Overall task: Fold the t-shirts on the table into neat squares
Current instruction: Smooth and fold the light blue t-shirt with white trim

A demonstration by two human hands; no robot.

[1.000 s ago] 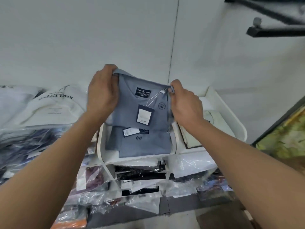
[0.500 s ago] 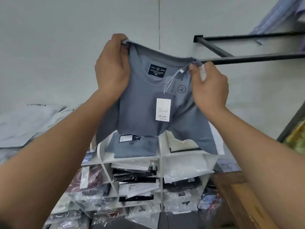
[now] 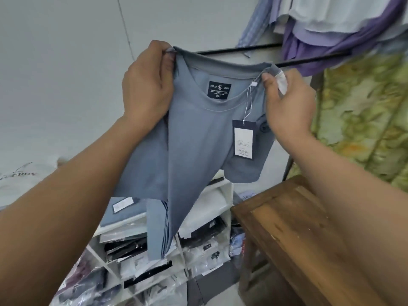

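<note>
Head view: a blue-grey t-shirt (image 3: 198, 140) is held up by both hands.
Its shoulders are pinched beside the neckline by the left hand (image 3: 148, 85) and the right hand (image 3: 289, 102), fingers curled round the cloth; the body is hung in front of a white shelf unit (image 3: 220, 188), beside a wooden table (image 3: 298, 228), and a hang tag (image 3: 242, 140) is strung from the collar.
</note>
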